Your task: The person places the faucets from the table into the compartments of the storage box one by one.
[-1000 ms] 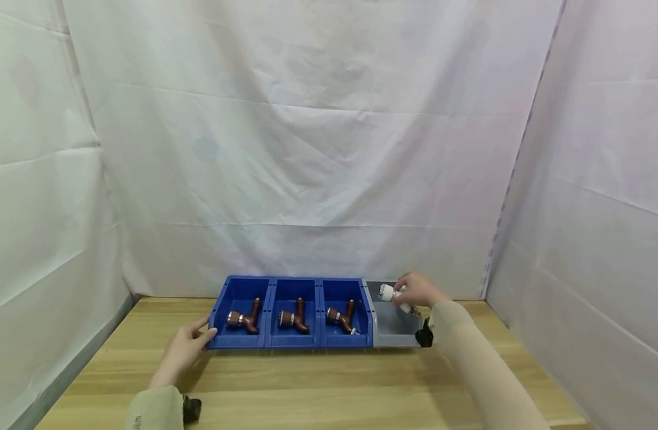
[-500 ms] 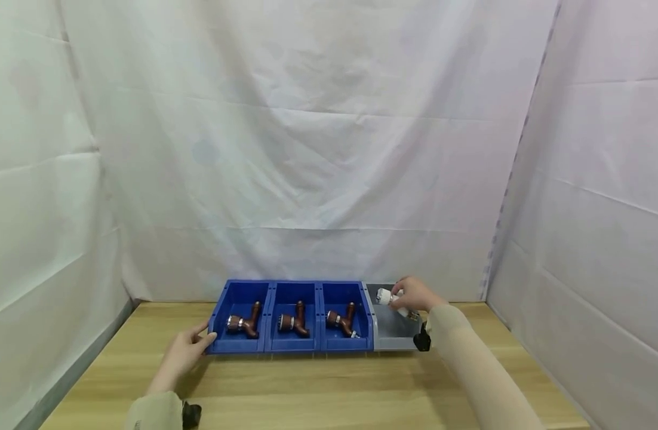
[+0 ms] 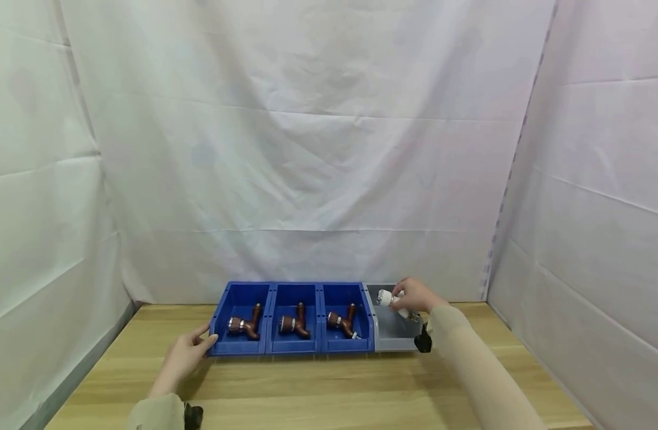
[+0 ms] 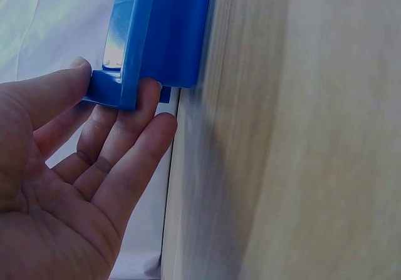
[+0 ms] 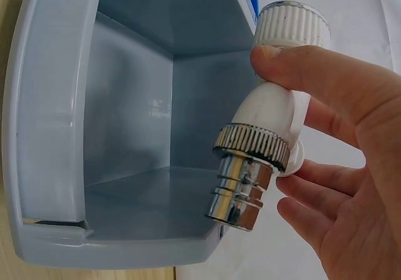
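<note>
My right hand (image 3: 417, 295) pinches a white tap (image 5: 269, 108) with a ribbed white knob and a chrome threaded spout. Thumb and fingers hold it just below the knob, over the grey bin (image 3: 396, 343), whose inside looks bare in the right wrist view. On the other side, my left hand (image 3: 185, 353) grips the front left corner of the leftmost blue bin (image 4: 130, 82), thumb on its rim and fingers beneath. Three brown taps lie one to a blue bin: a left one (image 3: 251, 325), a middle one (image 3: 295, 324) and a right one (image 3: 344, 322) with a pale outlet end.
The blue bins and the grey bin stand side by side in a row on a wooden table (image 3: 318, 394). White cloth (image 3: 318, 167) hangs close behind them, with more cloth at both sides.
The white tap has dipped slightly and shifted a little left over the grey bin, in my right hand. My left hand keeps its grip on the blue bin. The head view has tilted slightly.
</note>
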Demonstrator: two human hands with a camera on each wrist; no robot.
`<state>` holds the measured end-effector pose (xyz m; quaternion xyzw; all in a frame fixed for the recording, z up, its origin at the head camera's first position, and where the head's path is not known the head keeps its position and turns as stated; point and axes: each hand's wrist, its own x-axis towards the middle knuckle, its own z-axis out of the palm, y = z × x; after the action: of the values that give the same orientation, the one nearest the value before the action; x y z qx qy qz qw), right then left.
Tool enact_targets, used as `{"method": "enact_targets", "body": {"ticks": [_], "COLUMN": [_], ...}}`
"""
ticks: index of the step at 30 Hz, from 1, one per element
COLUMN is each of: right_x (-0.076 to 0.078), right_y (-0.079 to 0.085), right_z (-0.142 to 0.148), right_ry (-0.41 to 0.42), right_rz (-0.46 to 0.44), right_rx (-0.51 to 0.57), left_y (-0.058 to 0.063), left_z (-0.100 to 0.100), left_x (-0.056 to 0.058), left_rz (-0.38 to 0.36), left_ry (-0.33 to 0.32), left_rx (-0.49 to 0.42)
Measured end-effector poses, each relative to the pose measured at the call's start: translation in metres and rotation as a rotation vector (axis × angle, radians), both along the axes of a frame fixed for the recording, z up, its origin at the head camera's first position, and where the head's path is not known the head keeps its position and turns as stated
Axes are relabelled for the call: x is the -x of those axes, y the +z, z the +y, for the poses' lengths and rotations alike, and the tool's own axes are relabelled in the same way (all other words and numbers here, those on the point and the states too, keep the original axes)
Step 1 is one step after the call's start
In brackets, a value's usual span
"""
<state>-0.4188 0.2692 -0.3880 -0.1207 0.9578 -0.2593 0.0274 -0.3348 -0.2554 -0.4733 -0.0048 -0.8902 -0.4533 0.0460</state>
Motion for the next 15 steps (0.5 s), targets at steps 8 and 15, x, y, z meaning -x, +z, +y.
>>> {"method": "enact_targets", "body": {"ticks": [8, 15], "right_x": [0.0009, 0.0030], "right_y": [-0.0012, -0.0042], "right_z": [0.0014, 0.0017], "right_ry": [-0.006, -0.012], "right_rz": [-0.012, -0.024], "right_rx": [0.006, 0.018], "left_y": [0.0004, -0.0018], "left_z": [-0.0001, -0.0011], "left_x": [-0.0001, -0.0013], "left_rz": [0.015, 0.018], "left_ry": [-0.004, -0.008], "left_rx": [0.004, -0.006]}}
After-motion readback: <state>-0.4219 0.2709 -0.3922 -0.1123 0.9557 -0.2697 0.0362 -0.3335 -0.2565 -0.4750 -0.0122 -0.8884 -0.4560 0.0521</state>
